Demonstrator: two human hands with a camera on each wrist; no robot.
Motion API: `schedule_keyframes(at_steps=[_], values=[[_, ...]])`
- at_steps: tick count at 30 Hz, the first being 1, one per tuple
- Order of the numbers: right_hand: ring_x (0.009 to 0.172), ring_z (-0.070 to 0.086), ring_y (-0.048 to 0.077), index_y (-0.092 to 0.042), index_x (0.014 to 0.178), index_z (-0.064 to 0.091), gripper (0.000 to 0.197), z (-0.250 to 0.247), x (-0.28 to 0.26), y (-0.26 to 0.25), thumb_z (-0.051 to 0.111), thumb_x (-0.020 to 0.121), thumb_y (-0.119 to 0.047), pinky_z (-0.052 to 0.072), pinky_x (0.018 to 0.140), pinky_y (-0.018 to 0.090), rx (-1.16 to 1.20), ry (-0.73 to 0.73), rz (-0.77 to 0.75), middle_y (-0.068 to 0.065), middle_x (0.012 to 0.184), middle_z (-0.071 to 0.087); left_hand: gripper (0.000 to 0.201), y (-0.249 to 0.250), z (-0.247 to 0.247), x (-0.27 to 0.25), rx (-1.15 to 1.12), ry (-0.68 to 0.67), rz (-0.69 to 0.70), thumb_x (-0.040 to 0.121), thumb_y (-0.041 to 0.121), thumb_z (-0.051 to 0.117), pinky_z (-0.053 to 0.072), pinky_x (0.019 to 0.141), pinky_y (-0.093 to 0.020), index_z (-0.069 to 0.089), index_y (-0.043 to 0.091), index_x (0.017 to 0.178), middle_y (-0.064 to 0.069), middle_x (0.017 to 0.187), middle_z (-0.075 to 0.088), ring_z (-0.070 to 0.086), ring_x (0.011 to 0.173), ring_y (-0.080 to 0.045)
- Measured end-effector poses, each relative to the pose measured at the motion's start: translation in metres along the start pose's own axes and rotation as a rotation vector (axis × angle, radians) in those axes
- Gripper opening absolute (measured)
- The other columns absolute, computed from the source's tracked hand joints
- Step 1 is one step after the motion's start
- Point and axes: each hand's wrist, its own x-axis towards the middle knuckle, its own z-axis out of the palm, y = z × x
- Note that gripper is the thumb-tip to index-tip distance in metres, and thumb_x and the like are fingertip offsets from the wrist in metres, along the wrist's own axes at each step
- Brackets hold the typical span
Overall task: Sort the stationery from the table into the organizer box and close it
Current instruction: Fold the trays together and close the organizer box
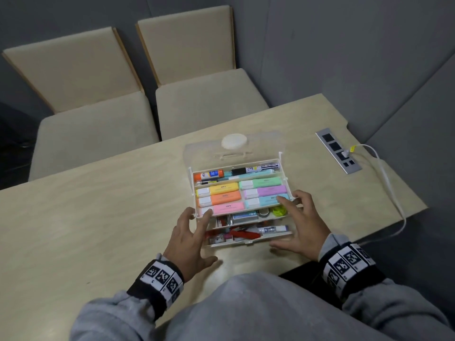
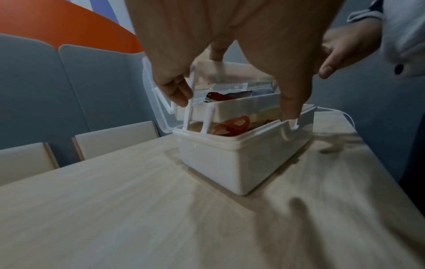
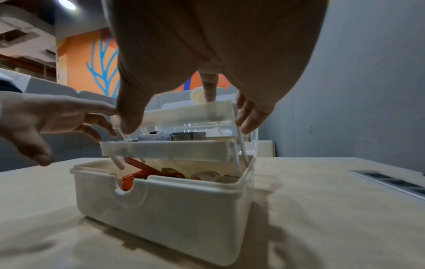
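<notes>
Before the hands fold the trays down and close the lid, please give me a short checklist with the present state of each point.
1. Stationery off the table: ok, none seen loose.
2. Top tray items lie flat: ok.
3. Middle tray contents below the rim: cannot tell.
4. Scissors clear of the folding arms: cannot tell.
5. Left hand and right hand at the tray ends: ok.
6. Lid open, path free: ok.

A: Where's free room?
B: Bare counter (image 1: 98, 217) from 7 to 10 o'clock of the organizer box (image 1: 248, 241).
A: And what blocks?
B: The raised lid (image 1: 234, 148) at 12 o'clock; the socket strip (image 1: 338, 150) and white cable (image 1: 391, 193) at 2 to 3; the tiered trays over the base.
</notes>
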Motion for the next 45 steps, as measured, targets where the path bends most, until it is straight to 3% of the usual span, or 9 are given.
schedule_keyframes(at_steps=[8,14,20,24,30,32,37,40,45], values=[[0.109,0.05,0.007,-0.022,0.145,0.04,0.099,0.005,-0.019,0.009,0.081,0.062,-0.055,0.042,0.097,0.021,0.17,0.107,0.019,-0.008,0.117,0.048,0.074,-0.008,0.016,-0.013,-0.24,0.029,0.038,0.066,0.045,0.076,0.048,0.1,-0.033,0.046,0.032,0.133,-0.008,0.134,0.025,0.045,0.118,-0.024],[0.099,0.052,0.003,-0.024,0.126,0.06,0.07,0.018,-0.023,0.005,0.078,0.063,-0.05,0.034,0.088,0.0,0.214,0.161,0.09,-0.009,0.11,0.046,0.068,-0.007,0.023,-0.018,-0.281,0.059,0.011,0.068,0.042,0.074,0.05,0.096,-0.029,0.05,0.038,0.131,-0.005,0.135,0.025,0.055,0.104,-0.019],[0.097,0.06,0.013,-0.024,0.111,0.07,0.052,0.021,-0.021,0.012,0.076,0.063,-0.043,0.048,0.089,0.019,0.235,0.218,0.125,-0.007,0.106,0.052,0.069,-0.017,0.028,-0.021,-0.273,0.08,0.044,0.07,0.034,0.069,0.051,0.092,-0.037,0.045,0.046,0.134,-0.008,0.135,0.028,0.046,0.117,-0.027],[0.096,0.061,0.015,-0.025,0.107,0.072,0.049,0.022,-0.02,0.02,0.074,0.063,-0.047,0.055,0.084,0.04,0.246,0.21,0.115,-0.008,0.104,0.055,0.067,-0.02,0.03,-0.023,-0.328,0.05,0.016,0.072,0.033,0.068,0.052,0.09,-0.034,0.046,0.051,0.133,-0.002,0.135,0.027,0.055,0.101,-0.019],[0.102,0.062,0.003,-0.025,0.129,0.054,0.092,0.008,-0.021,0.018,0.089,0.052,-0.06,0.053,0.087,0.026,0.659,0.22,0.272,-0.009,0.115,0.063,0.014,-0.011,0.003,-0.017,-0.745,0.324,-0.13,0.07,0.033,0.066,0.056,0.078,-0.046,0.066,0.031,0.084,0.012,0.106,0.056,0.059,0.101,-0.014],[0.103,0.061,0.008,-0.032,0.137,0.044,0.096,0.003,-0.02,0.017,0.082,0.056,-0.064,0.052,0.087,0.026,0.768,0.301,0.253,-0.006,0.125,0.058,0.026,-0.011,-0.008,-0.014,-0.812,0.429,-0.169,0.07,0.034,0.066,0.056,0.076,-0.05,0.057,0.029,0.093,0.006,0.106,0.058,0.059,0.101,-0.017],[0.108,0.06,0.008,-0.039,0.141,0.043,0.07,-0.006,-0.016,0.004,0.069,0.077,-0.05,0.054,0.082,0.024,0.657,0.312,0.153,-0.01,0.136,0.052,0.073,-0.002,-0.025,0.002,-0.627,0.38,-0.011,0.074,0.037,0.069,0.047,0.092,-0.029,0.041,0.026,0.141,0.003,0.151,0.028,0.041,0.131,-0.014],[0.101,0.061,0.009,-0.039,0.126,0.055,0.052,-0.005,-0.019,0.003,0.067,0.078,-0.052,0.052,0.08,0.023,0.605,0.394,0.145,-0.016,0.119,0.062,0.062,0.001,-0.015,0.0,-0.521,0.362,0.072,0.075,0.035,0.067,0.039,0.102,-0.032,0.053,0.02,0.133,-0.004,0.15,0.03,0.04,0.131,-0.02],[0.087,0.06,0.001,-0.033,0.093,0.058,0.047,0.014,-0.038,0.017,0.053,0.077,-0.077,0.046,0.071,0.016,0.335,0.382,0.217,-0.015,0.09,0.064,0.045,-0.006,0.015,-0.024,-0.406,0.285,0.105,0.073,0.031,0.07,0.05,0.086,-0.037,0.064,0.02,0.116,-0.004,0.135,0.04,0.048,0.115,-0.021]])
